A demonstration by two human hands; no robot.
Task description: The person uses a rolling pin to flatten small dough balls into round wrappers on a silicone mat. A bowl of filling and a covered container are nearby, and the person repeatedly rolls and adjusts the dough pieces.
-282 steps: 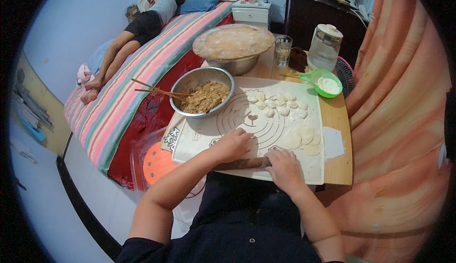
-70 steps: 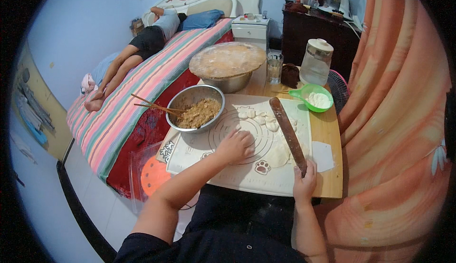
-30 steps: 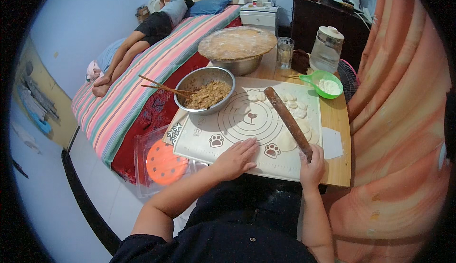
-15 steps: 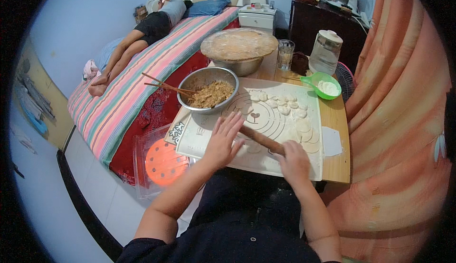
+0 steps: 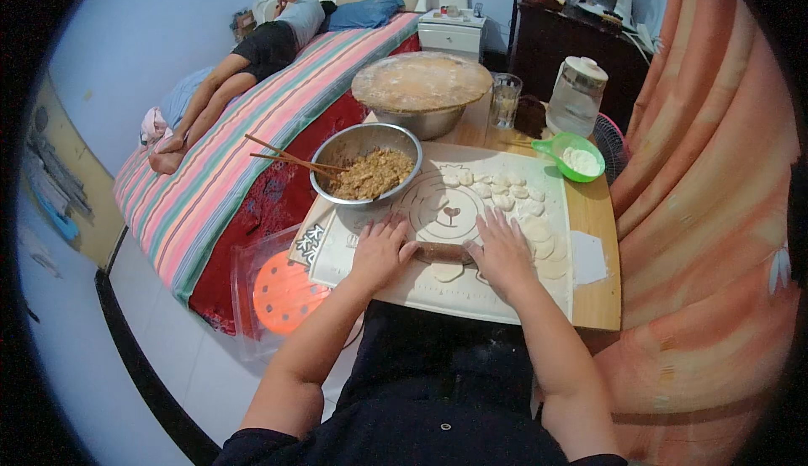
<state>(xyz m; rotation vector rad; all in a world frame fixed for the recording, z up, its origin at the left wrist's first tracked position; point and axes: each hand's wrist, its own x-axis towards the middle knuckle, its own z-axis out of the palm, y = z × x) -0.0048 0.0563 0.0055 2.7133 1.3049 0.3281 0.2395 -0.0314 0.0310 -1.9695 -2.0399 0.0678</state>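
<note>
A brown wooden rolling pin (image 5: pixel 444 252) lies crosswise on the white printed mat (image 5: pixel 404 291). Beneath it, a dough wrapper (image 5: pixel 448 273) shows along the near side. My left hand (image 5: pixel 383 251) rests over the pin's left end, fingers stretched forward. Over the right end lies my right hand (image 5: pixel 503 251), flat with extended fingers and its thumb against the pin. Thin dough wrappers (image 5: pixel 551 251) overlap just right of that hand. Beyond them sit several small floury dough pieces (image 5: pixel 498 190). The pin's ends are hidden under my palms.
A steel bowl of filling (image 5: pixel 370 172) with chopsticks (image 5: pixel 286 157) stands at the mat's far left. Behind are a floured round board (image 5: pixel 421 81) on a basin, a glass (image 5: pixel 505 100) and a water jug (image 5: pixel 578 96). A green flour scoop (image 5: pixel 581 159) sits right. Someone lies on the bed.
The rolling pin has gone from slanted to level across the wrapper. My right hand has moved from gripping its right end to lying flat on it; my left hand has come down nearer.
</note>
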